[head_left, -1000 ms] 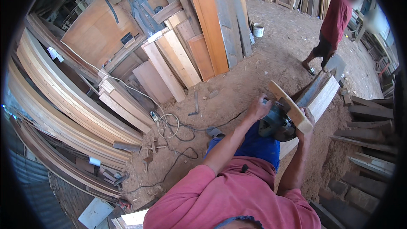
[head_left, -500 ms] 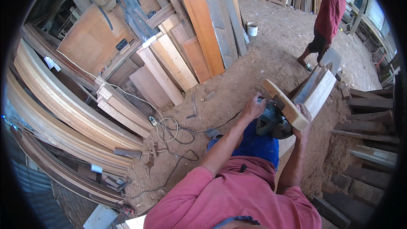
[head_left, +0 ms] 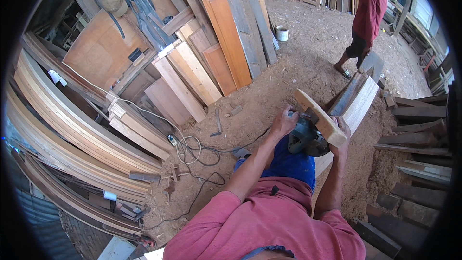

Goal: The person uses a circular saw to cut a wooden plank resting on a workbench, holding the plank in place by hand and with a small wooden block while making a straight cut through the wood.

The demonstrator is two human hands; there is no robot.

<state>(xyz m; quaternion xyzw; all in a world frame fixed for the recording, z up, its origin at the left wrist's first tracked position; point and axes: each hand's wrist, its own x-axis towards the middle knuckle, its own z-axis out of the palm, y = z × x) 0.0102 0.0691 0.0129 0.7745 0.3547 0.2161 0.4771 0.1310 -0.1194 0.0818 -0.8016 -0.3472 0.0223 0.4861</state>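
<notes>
In front of me, at thigh height, I hold a dark green power tool [head_left: 304, 136], tilted; whether it is a saw, planer or router I cannot make out. A pale wooden bar [head_left: 319, 118] with rounded ends lies across its top. My left hand [head_left: 284, 123] is closed round the tool's handle on the left. On the right side, my right hand [head_left: 342, 135] grips the wooden bar near its near end, fingers partly hidden by it. Beneath and beyond, a long wooden beam [head_left: 362, 103] runs away from me to the upper right.
A co-worker in a red shirt [head_left: 368, 12] stands by the beam's far end, a hand near a flat grey plate [head_left: 372, 65]. Cords [head_left: 211, 148] trail over the sawdust floor. Boards [head_left: 228, 38] lean at left, timber offcuts [head_left: 418, 139] pile at right, and a white bucket [head_left: 282, 33] stands behind.
The power tool and both hands have shifted very slightly to the left in view. My grip looks the same. The co-worker's position is nearly unchanged.
</notes>
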